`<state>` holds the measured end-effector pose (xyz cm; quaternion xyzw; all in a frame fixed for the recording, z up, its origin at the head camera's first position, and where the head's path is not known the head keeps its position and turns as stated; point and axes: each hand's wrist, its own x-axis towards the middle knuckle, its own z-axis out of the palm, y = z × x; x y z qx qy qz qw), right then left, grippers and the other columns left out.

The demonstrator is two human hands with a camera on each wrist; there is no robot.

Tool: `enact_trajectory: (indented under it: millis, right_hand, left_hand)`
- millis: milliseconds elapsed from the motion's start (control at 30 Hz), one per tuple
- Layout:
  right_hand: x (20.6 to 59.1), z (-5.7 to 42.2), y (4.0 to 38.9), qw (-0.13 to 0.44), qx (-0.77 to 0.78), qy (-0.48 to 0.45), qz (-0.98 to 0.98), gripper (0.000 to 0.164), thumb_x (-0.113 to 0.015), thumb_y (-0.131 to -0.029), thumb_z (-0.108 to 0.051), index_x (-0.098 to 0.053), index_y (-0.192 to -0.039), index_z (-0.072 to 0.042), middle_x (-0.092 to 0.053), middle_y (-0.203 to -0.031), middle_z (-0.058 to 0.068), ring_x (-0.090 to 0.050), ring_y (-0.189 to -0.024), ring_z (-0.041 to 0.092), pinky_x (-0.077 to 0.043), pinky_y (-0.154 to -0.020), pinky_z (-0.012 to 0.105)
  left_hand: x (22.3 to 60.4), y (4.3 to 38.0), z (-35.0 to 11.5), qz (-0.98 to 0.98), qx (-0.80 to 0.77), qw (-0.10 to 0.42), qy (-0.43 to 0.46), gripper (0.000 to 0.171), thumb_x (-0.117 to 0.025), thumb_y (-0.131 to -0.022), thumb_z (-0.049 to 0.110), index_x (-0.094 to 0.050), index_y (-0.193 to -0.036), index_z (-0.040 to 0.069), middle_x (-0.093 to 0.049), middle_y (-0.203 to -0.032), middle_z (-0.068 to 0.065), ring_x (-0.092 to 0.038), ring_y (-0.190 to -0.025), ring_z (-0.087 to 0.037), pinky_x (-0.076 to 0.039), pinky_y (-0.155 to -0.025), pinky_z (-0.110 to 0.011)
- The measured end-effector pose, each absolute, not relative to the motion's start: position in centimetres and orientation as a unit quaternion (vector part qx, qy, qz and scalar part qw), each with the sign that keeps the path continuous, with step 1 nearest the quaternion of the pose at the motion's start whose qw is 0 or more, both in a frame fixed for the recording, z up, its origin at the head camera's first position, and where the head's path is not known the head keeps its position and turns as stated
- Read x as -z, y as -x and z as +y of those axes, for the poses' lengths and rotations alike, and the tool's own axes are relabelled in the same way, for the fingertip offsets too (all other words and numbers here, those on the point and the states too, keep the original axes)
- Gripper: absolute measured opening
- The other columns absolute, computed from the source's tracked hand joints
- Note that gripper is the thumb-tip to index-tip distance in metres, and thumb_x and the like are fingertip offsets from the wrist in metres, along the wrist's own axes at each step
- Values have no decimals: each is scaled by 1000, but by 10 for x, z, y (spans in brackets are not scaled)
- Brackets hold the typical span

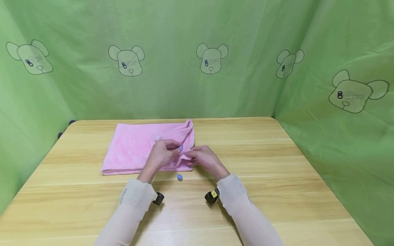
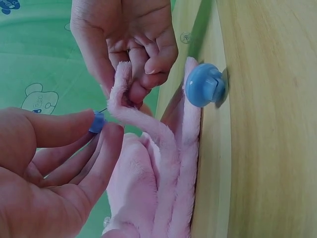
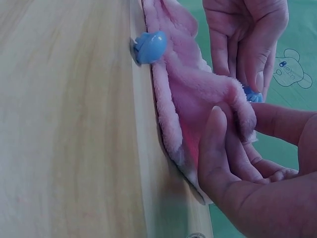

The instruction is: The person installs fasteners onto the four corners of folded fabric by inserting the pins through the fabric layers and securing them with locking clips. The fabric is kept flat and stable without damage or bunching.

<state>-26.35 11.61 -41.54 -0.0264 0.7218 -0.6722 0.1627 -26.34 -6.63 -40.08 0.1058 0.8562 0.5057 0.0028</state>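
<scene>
My left hand [image 1: 163, 153] pinches a small blue-headed pin [image 2: 97, 122] between thumb and fingers. In the left wrist view its thin needle points at the raised edge of the pink plush cloth [image 1: 132, 147]. Opposite it, my right hand [image 1: 205, 159] pinches that folded edge between thumb and fingers, lifting a corner off the table. In the right wrist view the held pin's head [image 3: 253, 94] shows only partly behind the cloth. A second blue piece [image 1: 180, 177], rounded like a mushroom cap with a slot, lies on the table just in front of the cloth.
The cloth lies folded on a wood-grain table [image 1: 295, 191], left of the middle. A green curtain [image 1: 172, 92] with printed bear heads encloses the back and sides. Black wrist cameras [image 1: 158, 199] sit under both cuffs.
</scene>
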Motion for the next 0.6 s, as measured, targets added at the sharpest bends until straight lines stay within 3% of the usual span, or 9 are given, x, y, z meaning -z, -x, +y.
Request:
enact_trajectory:
  millis: [267, 600]
  right_hand:
    - [415, 117, 263, 160, 676, 37, 718, 18, -62, -93, -4, -65, -104, 9, -67, -95, 18, -65, -80, 26, -55, -84, 41]
    - [416, 117, 263, 163, 686, 34, 708, 17, -60, -92, 0, -63, -104, 12, -67, -94, 18, -66, -78, 24, -56, -82, 38]
  left_hand:
    - [398, 261, -65, 851, -514, 0, -109, 23, -75, -84, 10, -74, -106, 12, -71, -105, -1, -63, -97, -19, -48, -92, -42]
    - [396, 261, -62, 853, -514, 8, -91, 15, -71, -89, 13, -75, -104, 14, -71, -106, 0, -60, -98, -18, -49, -87, -40]
